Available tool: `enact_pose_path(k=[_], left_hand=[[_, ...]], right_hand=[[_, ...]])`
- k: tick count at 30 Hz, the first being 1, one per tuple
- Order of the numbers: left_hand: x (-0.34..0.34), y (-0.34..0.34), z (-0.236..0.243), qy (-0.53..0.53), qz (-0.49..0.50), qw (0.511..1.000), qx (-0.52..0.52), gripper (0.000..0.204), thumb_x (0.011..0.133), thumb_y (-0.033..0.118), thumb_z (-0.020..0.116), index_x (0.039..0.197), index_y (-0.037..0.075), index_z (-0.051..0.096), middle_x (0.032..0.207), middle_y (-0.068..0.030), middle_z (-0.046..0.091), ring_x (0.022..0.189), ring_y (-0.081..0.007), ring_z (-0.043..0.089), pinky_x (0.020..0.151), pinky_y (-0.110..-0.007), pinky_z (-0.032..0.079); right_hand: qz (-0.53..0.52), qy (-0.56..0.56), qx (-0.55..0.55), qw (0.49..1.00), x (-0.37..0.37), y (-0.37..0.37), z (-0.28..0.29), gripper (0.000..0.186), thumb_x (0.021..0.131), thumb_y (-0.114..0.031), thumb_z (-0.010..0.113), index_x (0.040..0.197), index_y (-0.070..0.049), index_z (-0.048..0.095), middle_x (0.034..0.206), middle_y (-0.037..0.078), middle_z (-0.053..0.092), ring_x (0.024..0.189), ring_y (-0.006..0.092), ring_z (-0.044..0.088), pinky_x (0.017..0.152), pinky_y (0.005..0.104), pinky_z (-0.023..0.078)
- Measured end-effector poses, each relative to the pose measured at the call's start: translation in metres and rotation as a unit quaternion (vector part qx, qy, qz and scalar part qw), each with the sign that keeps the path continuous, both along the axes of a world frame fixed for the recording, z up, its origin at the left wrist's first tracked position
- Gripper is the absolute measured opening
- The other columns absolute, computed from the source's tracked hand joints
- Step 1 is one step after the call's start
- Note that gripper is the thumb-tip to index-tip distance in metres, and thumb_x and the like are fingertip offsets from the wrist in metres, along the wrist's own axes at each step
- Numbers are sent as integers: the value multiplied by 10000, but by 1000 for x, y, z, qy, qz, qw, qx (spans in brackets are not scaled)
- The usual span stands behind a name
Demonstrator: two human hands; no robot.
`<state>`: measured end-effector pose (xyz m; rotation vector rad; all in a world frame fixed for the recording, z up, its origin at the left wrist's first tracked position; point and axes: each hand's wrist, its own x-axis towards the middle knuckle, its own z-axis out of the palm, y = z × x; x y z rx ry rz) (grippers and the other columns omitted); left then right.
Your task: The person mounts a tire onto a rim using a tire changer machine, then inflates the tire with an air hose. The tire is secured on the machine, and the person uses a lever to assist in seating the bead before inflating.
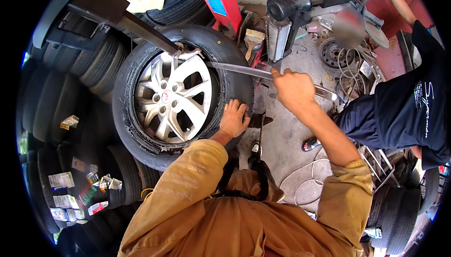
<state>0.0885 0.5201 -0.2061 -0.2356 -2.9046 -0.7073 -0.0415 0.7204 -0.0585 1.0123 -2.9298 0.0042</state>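
Lying under left hand (pixel 235 118): tire (pixel 127 116); metal bar (pixel 244 70) joins right hand (pixel 295 91).

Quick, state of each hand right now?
Left hand: open, resting on the black rubber tire.
Right hand: closed around a long silver metal bar.

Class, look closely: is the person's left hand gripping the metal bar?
No, the right hand grips the bar, while the left hand rests on the tire.

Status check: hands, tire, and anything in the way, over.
Right hand gripping metal bar, far end at the tire's inner edge. Left hand resting on the tire. Machine arm reaching over the silver wheel's upper edge.
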Motion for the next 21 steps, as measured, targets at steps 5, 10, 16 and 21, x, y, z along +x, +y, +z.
enact_pose_path(k=[5,10,16,21], left_hand=[[6,-3,-2,-2,4,1000,-7,260,770,142,644,1015,74,588,986,-164,503,977,-379,500,865,-481,408],[11,-4,-4,-16,5,1000,2,283,764,147,649,1033,82,589,994,-168,494,992,-379,500,871,-470,403],[32,-13,1,-26,-39,999,18,274,752,95,632,1022,77,585,978,-154,492,957,-364,492,835,-465,393],[58,-25,2,-42,-78,996,12,317,743,111,654,1051,78,590,999,-158,504,972,-370,502,857,-464,403]], right_hand=[[40,-39,-66,996,-42,-39,-61,385,792,-155,659,1164,-64,684,775,153,723,713,286,732,601,422,567],[-1,-41,-83,996,-79,-35,-105,237,843,-296,689,911,-72,657,737,146,710,695,321,717,626,463,562],[17,-53,-47,997,-104,-13,-125,288,826,-372,727,928,-110,666,764,133,716,773,333,716,704,466,560],[30,-42,8,999,-134,-4,-89,262,815,-367,733,917,-127,715,852,141,730,847,337,716,737,470,567]])
